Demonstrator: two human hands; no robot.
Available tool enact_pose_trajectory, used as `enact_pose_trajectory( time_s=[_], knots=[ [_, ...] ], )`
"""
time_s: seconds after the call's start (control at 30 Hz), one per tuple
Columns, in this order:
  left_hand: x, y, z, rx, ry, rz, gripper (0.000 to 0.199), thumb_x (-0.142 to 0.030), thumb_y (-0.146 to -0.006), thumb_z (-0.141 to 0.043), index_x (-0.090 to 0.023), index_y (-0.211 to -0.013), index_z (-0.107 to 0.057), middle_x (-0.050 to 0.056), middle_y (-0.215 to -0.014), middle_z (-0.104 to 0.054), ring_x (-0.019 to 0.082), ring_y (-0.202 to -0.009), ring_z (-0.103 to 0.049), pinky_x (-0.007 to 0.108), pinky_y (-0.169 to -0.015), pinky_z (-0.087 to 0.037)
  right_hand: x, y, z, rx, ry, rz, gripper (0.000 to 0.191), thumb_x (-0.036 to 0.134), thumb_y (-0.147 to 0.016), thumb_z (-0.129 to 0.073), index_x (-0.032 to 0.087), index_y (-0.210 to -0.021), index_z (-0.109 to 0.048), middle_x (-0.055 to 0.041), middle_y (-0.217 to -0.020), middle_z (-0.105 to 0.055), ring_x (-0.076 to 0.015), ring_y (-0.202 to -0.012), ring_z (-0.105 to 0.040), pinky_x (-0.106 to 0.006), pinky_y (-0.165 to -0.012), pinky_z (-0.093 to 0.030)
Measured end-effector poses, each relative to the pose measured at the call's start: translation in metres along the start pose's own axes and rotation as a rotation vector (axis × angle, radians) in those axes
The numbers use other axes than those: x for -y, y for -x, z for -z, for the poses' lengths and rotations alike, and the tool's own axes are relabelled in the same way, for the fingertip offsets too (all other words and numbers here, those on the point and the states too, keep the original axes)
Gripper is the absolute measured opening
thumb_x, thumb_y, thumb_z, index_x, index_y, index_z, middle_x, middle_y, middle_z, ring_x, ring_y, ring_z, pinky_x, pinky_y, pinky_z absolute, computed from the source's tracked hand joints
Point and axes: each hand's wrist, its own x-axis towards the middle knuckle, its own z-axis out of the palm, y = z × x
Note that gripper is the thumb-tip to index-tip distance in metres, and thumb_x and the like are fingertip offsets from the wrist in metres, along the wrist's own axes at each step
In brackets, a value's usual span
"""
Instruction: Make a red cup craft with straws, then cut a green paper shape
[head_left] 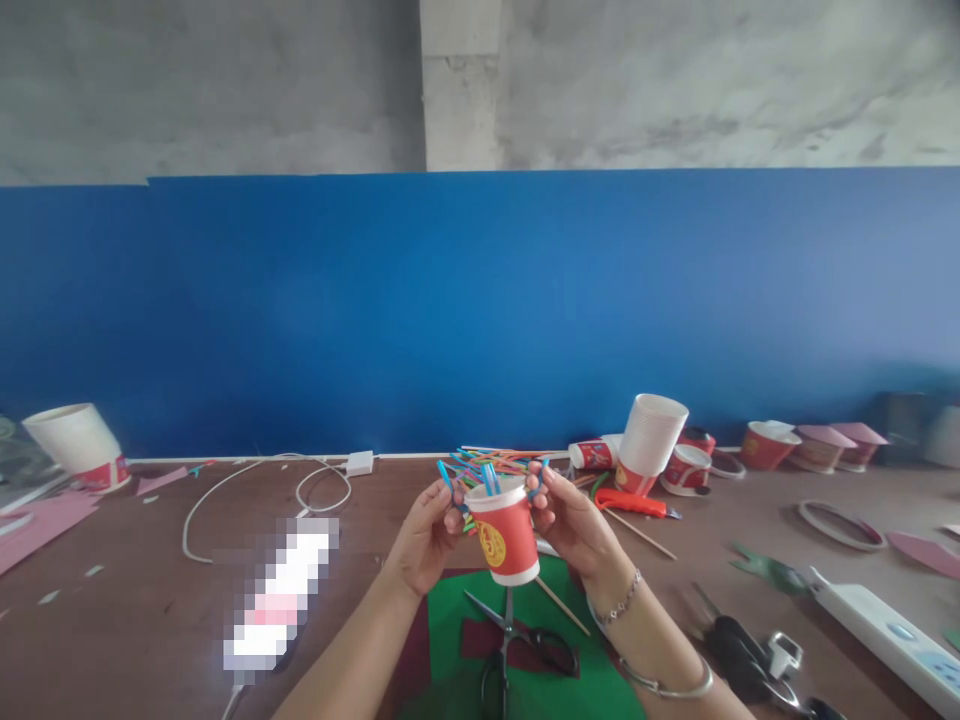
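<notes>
Left hand (430, 530) at frame center, fingers closed on a blue strip (445, 474) at the red paper cup's (508, 535) left side. Cup sat between the hands, above open scissors (508, 632) and green paper (450, 640). Right hand (574, 515) pinched another blue piece (541, 474) at cup's right; hands apart.

Blue partition (480, 310) — mottled grey wall (285, 85) behind — brown tabletop (150, 560).
</notes>
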Motion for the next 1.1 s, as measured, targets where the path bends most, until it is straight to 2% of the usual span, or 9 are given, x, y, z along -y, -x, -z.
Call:
enact_pose_trajectory(
  time_s=[0.1, 0.2, 0.3, 0.43, 0.63, 0.83, 1.0, 1.1],
  knots=[
    [0.0, -0.001, 0.001, -0.004, -0.14, 0.075, 0.028, -0.035, -0.073, -0.067, -0.013, -0.063, -0.054, -0.008, -0.044, -0.04, 0.002, -0.041, -0.033, 0.014, -0.044, -0.032, 0.001, -0.001, 0.0, 0.011, 0.151, 0.009, 0.021, 0.034, -0.069, -0.071, 0.014, -0.075, -0.067, 0.005, -0.054, -0.051, -0.0024, -0.042, -0.042, -0.012, -0.039, -0.036],
    [0.001, -0.003, 0.003, -0.094, -0.29, 0.158, 0.031, -0.033, -0.064, -0.073, -0.013, -0.058, -0.05, -0.005, -0.05, -0.047, 0.002, -0.042, -0.033, 0.015, -0.041, -0.023, 0.003, -0.001, 0.002, 0.025, 0.365, -0.034, 0.024, 0.035, -0.068, -0.071, 0.011, -0.068, -0.067, 0.0059, -0.045, -0.041, -0.004, -0.043, -0.038, -0.015, -0.041, -0.031],
    [0.004, -0.004, 0.005, -0.11, -0.429, 0.232, 0.032, -0.03, -0.058, -0.076, -0.013, -0.055, -0.049, -0.005, -0.052, -0.049, 0.004, -0.045, -0.039, 0.016, -0.044, -0.023, 0.005, -0.001, 0.005, -0.001, 0.581, -0.053, 0.027, 0.037, -0.067, -0.07, 0.01, -0.065, -0.068, 0.0069, -0.042, -0.036, -0.0034, -0.04, -0.029, -0.018, -0.04, -0.023],
    [0.007, -0.004, 0.005, -0.083, -0.596, 0.244, 0.032, -0.033, -0.057, -0.075, -0.014, -0.056, -0.049, -0.005, -0.052, -0.049, 0.004, -0.045, -0.037, 0.018, -0.046, -0.022, 0.003, -0.002, 0.006, -0.017, 0.839, -0.016, 0.031, 0.041, -0.067, -0.066, 0.011, -0.064, -0.068, 0.0082, -0.04, -0.03, -0.0041, -0.04, -0.019, -0.021, -0.041, -0.017],
    [0.012, -0.005, 0.005, -0.107, -0.864, 0.152, 0.029, -0.034, -0.056, -0.072, -0.014, -0.053, -0.052, -0.006, -0.046, -0.044, 0.005, -0.044, -0.031, 0.02, -0.046, -0.023, -0.013, -0.008, 0.008, 0.064, 1.276, 0.144, 0.03, 0.03, -0.073, -0.054, 0.013, -0.049, -0.06, 0.0038, -0.042, -0.04, -0.0076, -0.044, -0.031, -0.022, -0.044, -0.024],
    [0.017, -0.007, 0.01, -0.088, -1.025, 0.075, 0.02, -0.026, -0.059, -0.065, -0.014, -0.051, -0.051, -0.004, -0.048, -0.047, 0.007, -0.048, -0.038, 0.02, -0.047, -0.029, -0.023, -0.01, 0.012, 0.061, 1.54, 0.159, 0.028, 0.021, -0.071, -0.049, 0.013, -0.047, -0.059, 0.0016, -0.045, -0.051, -0.0093, -0.047, -0.042, -0.02, -0.047, -0.03],
    [0.022, -0.007, 0.016, -0.049, -1.058, 0.107, 0.016, -0.025, -0.062, -0.06, -0.015, -0.052, -0.05, -0.003, -0.047, -0.048, 0.008, -0.045, -0.04, 0.02, -0.043, -0.029, -0.027, -0.006, 0.007, 0.055, 1.699, 0.164, 0.025, 0.016, -0.068, -0.046, 0.014, -0.046, -0.057, 0.002, -0.044, -0.049, -0.0088, -0.046, -0.04, -0.02, -0.045, -0.025],
    [0.024, -0.005, 0.018, -0.02, -1.106, 0.078, 0.016, -0.026, -0.063, -0.061, -0.016, -0.053, -0.052, -0.004, -0.046, -0.047, 0.009, -0.045, -0.041, 0.02, -0.044, -0.029, -0.03, -0.004, 0.003, 0.068, 1.798, 0.199, 0.019, 0.014, -0.063, -0.048, 0.015, -0.046, -0.056, 0.0027, -0.044, -0.045, -0.0083, -0.046, -0.034, -0.022, -0.044, -0.02]
  ],
)
